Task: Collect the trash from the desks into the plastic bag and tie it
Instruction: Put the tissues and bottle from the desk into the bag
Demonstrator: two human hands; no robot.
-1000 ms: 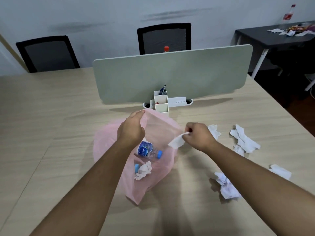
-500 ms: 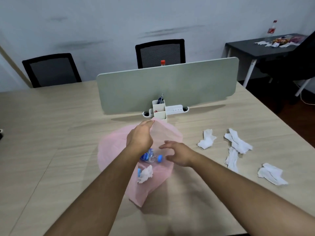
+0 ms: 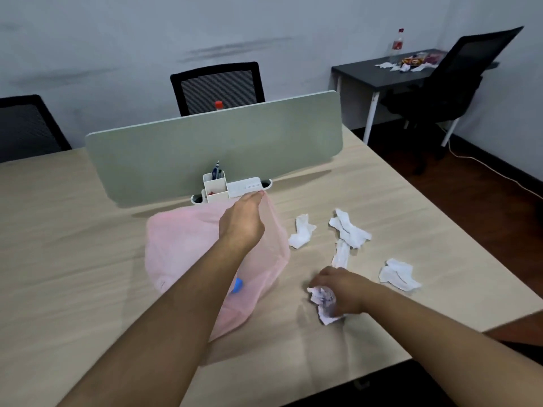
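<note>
A translucent pink plastic bag (image 3: 188,245) lies on the wooden desk (image 3: 73,259). My left hand (image 3: 242,221) pinches its upper rim and holds the mouth up. A blue bottle cap (image 3: 237,284) shows through the plastic; the rest of the contents is hidden by my arm. To the right of the bag, my right hand (image 3: 342,289) closes on a crumpled white tissue (image 3: 323,302) that rests on the desk. Three more crumpled tissues lie further right: one beside the bag (image 3: 302,235), a long one (image 3: 348,230) and one near the desk's edge (image 3: 398,274).
A grey-green divider panel (image 3: 214,151) with a white pen holder (image 3: 215,186) stands behind the bag. Black chairs (image 3: 217,86) stand beyond the desk. A dark side table (image 3: 376,77) at the back right carries a bottle (image 3: 396,44), tissues and wrappers. The desk's right edge drops to the floor.
My right hand left the bag's mouth after dropping a tissue in and moved down and right onto a crumpled tissue on the desk. The view shifted; my left hand kept holding the rim.
</note>
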